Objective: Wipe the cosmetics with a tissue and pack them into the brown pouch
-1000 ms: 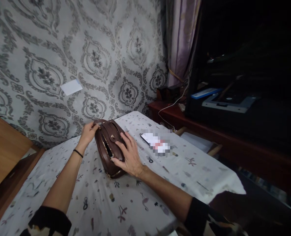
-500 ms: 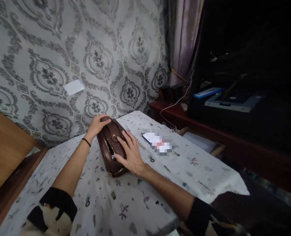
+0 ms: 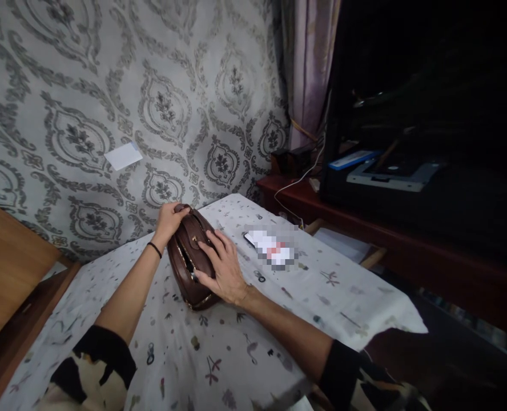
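Note:
A brown leather handbag (image 3: 186,257) with gold zips and a small flap with a gold stud lies on the cloth-covered table. My left hand (image 3: 170,221) is closed around its far end, at what looks like the handle loop. Across the bag's top and right side rests my right hand (image 3: 224,265), fingers spread over the leather. Its thumb presses at the zip pull (image 3: 193,276) of the nearer pocket. That zip is partly open, showing a dark gap; the contents cannot be made out.
A phone (image 3: 270,246) with a blurred screen lies right of the bag on the patterned tablecloth (image 3: 322,311). Beyond the right edge are an open drawer (image 3: 343,245) and a dark red cabinet (image 3: 288,191) with a white cable (image 3: 294,185). Wooden furniture (image 3: 13,262) stands left; patterned wallpaper rises behind.
The view has shifted slightly. Both hands keep their places on the bag, my right thumb still at the zip pull. The zip gap looks about the same.

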Demonstrator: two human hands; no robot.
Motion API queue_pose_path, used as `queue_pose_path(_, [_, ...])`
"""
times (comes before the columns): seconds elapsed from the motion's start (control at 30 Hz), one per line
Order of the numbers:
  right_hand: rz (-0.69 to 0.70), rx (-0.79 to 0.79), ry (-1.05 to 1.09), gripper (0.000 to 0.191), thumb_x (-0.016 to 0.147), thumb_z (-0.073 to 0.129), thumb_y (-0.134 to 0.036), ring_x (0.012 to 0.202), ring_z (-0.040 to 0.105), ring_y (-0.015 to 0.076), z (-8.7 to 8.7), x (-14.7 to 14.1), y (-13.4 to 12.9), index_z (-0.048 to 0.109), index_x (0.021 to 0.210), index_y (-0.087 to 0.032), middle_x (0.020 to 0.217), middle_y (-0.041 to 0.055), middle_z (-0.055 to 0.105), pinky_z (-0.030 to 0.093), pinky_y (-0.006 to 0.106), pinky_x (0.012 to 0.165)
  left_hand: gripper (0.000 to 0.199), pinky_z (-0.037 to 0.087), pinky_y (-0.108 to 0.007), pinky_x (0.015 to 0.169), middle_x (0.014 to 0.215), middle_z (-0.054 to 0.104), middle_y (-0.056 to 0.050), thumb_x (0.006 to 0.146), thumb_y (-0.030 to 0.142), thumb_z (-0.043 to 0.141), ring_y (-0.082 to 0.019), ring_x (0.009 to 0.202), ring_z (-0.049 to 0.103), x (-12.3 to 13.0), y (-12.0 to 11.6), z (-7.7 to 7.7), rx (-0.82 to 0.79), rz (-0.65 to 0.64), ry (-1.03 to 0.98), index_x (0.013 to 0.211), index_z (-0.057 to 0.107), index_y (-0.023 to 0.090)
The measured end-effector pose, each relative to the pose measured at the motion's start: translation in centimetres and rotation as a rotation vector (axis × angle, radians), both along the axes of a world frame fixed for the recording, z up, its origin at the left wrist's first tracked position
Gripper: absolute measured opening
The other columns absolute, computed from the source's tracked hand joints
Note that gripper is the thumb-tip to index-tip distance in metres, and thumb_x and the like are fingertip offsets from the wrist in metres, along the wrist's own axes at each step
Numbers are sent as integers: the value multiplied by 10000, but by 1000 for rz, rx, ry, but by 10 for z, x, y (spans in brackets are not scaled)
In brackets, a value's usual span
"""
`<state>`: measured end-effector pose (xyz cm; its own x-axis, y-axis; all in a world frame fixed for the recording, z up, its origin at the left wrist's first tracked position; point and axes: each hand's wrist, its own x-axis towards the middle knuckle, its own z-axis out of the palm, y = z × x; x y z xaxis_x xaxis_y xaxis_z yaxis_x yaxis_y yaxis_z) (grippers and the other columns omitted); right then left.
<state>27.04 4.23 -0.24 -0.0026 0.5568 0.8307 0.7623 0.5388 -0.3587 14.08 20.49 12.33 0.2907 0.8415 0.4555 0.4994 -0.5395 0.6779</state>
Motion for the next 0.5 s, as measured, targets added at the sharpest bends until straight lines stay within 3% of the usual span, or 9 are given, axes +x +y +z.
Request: queue_pose_path(0.5, [-8, -18, -1, 580, 907, 612, -476, 1488, 319, 347, 2, 0, -2, 532, 1411, -200, 1560, 159, 446, 346, 581, 1167, 296, 324, -273, 576, 571, 530, 29, 692, 464, 690, -138, 584, 447, -4, -15, -2, -47, -63, -7, 618, 623, 185])
